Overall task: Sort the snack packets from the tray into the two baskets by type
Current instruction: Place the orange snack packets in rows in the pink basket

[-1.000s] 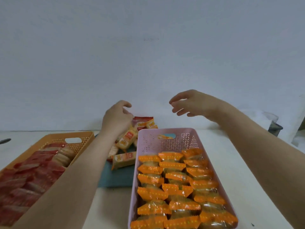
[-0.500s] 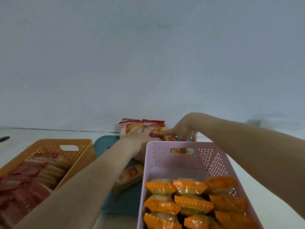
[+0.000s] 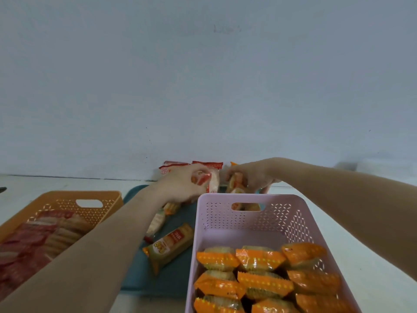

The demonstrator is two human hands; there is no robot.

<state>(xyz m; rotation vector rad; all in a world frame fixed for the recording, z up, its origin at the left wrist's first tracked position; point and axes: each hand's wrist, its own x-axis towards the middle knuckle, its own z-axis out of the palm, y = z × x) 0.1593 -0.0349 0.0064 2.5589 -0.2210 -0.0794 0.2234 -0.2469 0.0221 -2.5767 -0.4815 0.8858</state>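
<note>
A dark teal tray [image 3: 173, 279] lies between an orange basket [image 3: 67, 197] on the left, holding several red packets, and a pink basket [image 3: 248, 220] on the right, holding several orange packets. My left hand [image 3: 180, 186] grips a red-and-white packet [image 3: 208, 179] at the far end of the tray. Just right of it, my right hand [image 3: 252, 177] grips an orange packet [image 3: 235, 182] behind the pink basket's far wall. More packets stay on the tray, among them an orange-and-tan one [image 3: 169, 246] near the pink basket.
Red packets [image 3: 209, 164] lean at the wall behind the hands. The white table [image 3: 338, 227] runs to the wall. A dark object [image 3: 2, 189] pokes in at the left edge.
Both hands dropped from above the baskets to the tray's far end and closed on packets: the left on a red-and-white one, the right on an orange one. The view tilted up.
</note>
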